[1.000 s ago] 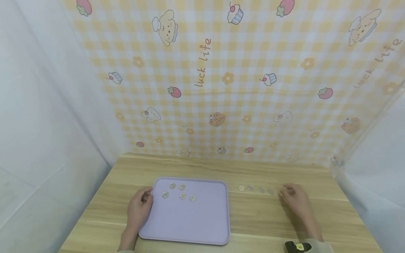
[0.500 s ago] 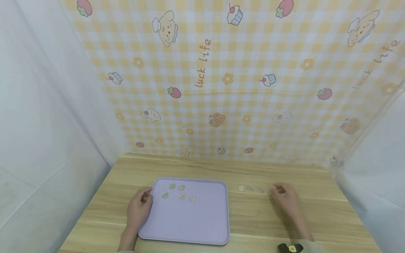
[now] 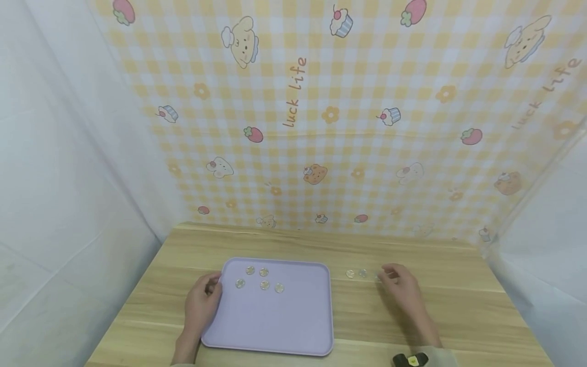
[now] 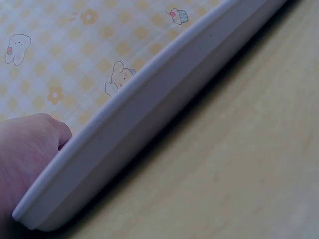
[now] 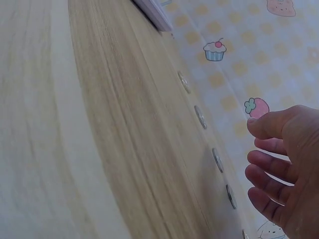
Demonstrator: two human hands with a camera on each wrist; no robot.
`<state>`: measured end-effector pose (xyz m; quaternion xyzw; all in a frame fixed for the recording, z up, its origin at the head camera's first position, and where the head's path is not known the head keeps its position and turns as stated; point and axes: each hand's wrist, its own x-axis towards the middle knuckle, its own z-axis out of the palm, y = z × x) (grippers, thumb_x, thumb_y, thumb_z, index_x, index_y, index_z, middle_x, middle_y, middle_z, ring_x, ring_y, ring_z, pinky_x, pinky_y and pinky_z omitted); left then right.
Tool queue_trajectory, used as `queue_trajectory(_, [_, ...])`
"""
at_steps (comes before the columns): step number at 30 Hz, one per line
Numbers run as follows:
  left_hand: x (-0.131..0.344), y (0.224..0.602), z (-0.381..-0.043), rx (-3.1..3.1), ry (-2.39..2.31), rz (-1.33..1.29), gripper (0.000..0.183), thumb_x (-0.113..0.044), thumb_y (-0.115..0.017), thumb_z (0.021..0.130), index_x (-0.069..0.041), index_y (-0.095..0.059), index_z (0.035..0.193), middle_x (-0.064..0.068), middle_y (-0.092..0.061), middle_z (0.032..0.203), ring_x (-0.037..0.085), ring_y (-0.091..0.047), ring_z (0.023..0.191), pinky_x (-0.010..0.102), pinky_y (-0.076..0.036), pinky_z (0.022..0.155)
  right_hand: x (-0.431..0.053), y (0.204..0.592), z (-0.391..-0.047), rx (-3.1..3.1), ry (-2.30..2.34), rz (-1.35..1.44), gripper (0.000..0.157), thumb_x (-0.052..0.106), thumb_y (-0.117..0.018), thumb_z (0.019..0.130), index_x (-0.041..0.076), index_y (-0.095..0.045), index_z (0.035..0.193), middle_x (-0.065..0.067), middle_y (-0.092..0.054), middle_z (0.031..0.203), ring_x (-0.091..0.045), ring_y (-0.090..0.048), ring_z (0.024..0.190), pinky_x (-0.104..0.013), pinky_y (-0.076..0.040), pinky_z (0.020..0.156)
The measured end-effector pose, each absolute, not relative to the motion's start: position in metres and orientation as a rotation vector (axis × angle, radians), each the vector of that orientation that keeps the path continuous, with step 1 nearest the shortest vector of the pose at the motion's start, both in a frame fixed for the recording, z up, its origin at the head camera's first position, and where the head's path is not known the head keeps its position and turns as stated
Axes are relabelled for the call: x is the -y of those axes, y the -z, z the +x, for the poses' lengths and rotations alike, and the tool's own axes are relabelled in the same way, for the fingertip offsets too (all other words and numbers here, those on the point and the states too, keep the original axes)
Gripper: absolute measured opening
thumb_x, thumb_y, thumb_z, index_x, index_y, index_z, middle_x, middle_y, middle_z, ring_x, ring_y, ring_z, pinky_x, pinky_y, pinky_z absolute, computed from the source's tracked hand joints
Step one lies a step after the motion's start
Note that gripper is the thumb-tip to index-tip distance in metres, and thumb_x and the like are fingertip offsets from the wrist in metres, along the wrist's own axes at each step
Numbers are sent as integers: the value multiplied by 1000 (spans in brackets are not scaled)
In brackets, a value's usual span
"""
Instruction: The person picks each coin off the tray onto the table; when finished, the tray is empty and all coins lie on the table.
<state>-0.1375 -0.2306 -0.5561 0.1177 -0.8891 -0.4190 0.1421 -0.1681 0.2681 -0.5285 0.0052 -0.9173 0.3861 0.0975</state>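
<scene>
On the wooden table (image 3: 367,316) lies a lilac tray (image 3: 275,326), with several small round silvery coins (image 3: 264,285) near its far left part. My left hand (image 3: 202,300) holds the tray's left rim; in the left wrist view its fingers (image 4: 55,129) are partly hidden behind that rim. To the tray's right runs a row of coins (image 3: 350,273). My right hand (image 3: 405,290) hovers over this row, fingertips close to a partly covered coin (image 3: 377,276). Loosely bent fingers with nothing between them show in the right wrist view, beside several coins (image 5: 217,159).
A yellow checked cloth (image 3: 321,142) with cartoon prints hangs behind the table's far edge. White sheets (image 3: 69,178) close off both sides. A black strap (image 3: 410,360) with a yellow label sits at the right wrist.
My right hand has moved left in steps along the coin row, covering more of its right part in the head view. My left hand, the tray and its coins have stayed in place.
</scene>
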Motion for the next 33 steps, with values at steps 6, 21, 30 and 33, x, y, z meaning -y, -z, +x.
queue_trajectory(6, [231,556,-139,2569,1217,342,29,-10,-61,95,-7,-65,123,8,-69,104,13,-58,84,18,-50,67,-263,529,-167,2695,-1144,93,34,24,-67,96,-1,-65,119,-16,-68,114,-25,-63,100,-24,-56,79])
queue_trajectory(21, [231,559,-139,2561,1211,336,29,-9,-62,94,-7,-65,123,8,-69,102,13,-58,83,18,-50,66,-231,528,-173,2690,-1191,147,28,21,-70,93,3,-67,115,-9,-69,109,-21,-63,98,-25,-55,79])
queue_trajectory(30, [231,561,-140,2565,1198,343,30,-12,-61,94,-9,-65,124,6,-69,103,12,-58,84,18,-51,67,-213,528,-175,2696,-1239,184,26,19,-70,94,5,-68,115,-7,-69,109,-19,-63,96,-26,-55,79])
queue_trajectory(33, [232,561,-140,2559,1203,341,29,-12,-62,94,-9,-65,123,6,-69,102,12,-59,84,18,-51,67,-206,529,-175,2697,-1286,190,24,18,-70,93,6,-68,114,-6,-68,108,-18,-63,97,-25,-55,80])
